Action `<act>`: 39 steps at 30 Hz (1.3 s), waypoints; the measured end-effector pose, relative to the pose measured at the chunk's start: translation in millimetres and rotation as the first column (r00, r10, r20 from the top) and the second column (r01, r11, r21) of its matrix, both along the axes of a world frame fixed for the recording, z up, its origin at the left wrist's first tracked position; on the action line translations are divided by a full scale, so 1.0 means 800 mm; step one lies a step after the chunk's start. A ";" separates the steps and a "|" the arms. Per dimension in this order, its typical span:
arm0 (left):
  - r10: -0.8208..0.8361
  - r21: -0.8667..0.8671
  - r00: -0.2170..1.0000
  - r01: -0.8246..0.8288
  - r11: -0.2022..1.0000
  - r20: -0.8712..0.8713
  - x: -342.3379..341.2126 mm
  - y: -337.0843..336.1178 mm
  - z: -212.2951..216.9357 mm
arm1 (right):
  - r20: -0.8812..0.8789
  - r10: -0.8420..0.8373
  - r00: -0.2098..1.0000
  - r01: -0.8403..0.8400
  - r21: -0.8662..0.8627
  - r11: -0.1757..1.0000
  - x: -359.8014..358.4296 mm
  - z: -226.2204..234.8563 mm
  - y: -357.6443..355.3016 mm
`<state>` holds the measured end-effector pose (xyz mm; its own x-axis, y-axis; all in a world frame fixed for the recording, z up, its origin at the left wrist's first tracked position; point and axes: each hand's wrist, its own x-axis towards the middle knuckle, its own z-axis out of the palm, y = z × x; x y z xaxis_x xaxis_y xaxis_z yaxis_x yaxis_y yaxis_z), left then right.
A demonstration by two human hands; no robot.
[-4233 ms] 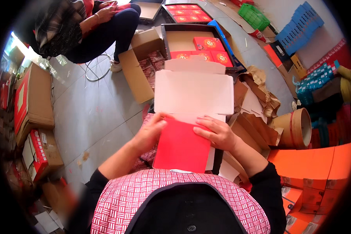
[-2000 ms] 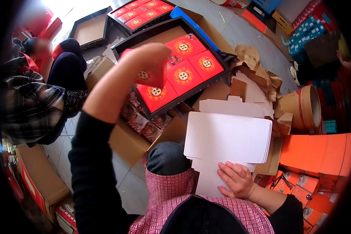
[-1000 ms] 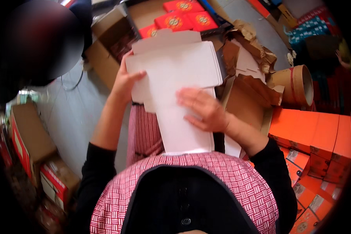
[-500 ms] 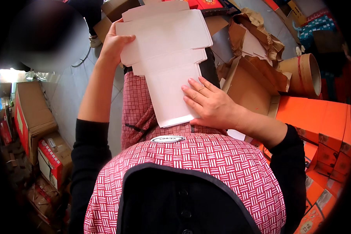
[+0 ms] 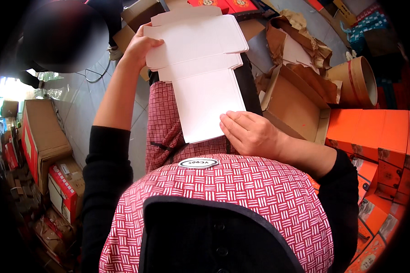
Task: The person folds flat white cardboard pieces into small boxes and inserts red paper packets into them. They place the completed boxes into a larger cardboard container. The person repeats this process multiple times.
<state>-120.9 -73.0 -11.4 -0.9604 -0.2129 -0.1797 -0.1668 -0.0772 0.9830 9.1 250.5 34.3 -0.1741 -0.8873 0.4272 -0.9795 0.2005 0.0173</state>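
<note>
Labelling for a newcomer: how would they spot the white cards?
Find the patterned apron at the bottom. Just above it, the white cards sit between the left hand, at their upper left edge, and the right hand, lower right. Being flat, notched and plain white sets them apart from the orange boxes and brown carton at right.

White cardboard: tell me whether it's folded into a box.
No, the white cardboard is spread flat, the left hand at its upper left edge.

apron (image 5: 255,186): red-and-white basket-weave print, lower centre of frame | trim (image 5: 241,209): black, curved | label (image 5: 198,163): white oval, dark outline | top (image 5: 187,241): black, round dark buttons (image 5: 222,251), bottom centre | sleeves (image 5: 107,168): black, lower left and right | left hand (image 5: 140,47), right hand (image 5: 255,133): bare
</note>
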 end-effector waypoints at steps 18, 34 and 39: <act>-0.200 0.199 0.930 0.269 0.942 -0.308 0.042 0.013 0.008 | 0.999 -0.030 0.041 0.101 0.025 0.995 -0.020 0.068 -0.024; -0.023 0.072 0.968 0.042 0.996 -0.249 0.067 0.032 0.007 | 0.716 -0.015 0.698 -0.005 0.026 1.000 -0.029 0.049 -0.029; -0.077 -0.137 0.991 0.063 0.989 -0.105 0.057 0.007 -0.001 | 0.397 -0.309 0.864 0.383 -0.121 0.916 -0.162 0.029 -0.042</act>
<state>-75.1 -67.1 -11.8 -0.9861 -0.1594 -0.0469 -0.0577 0.0639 0.9963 -120.8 216.8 57.8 -0.6295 -0.6489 0.4273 -0.7755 0.4907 -0.3972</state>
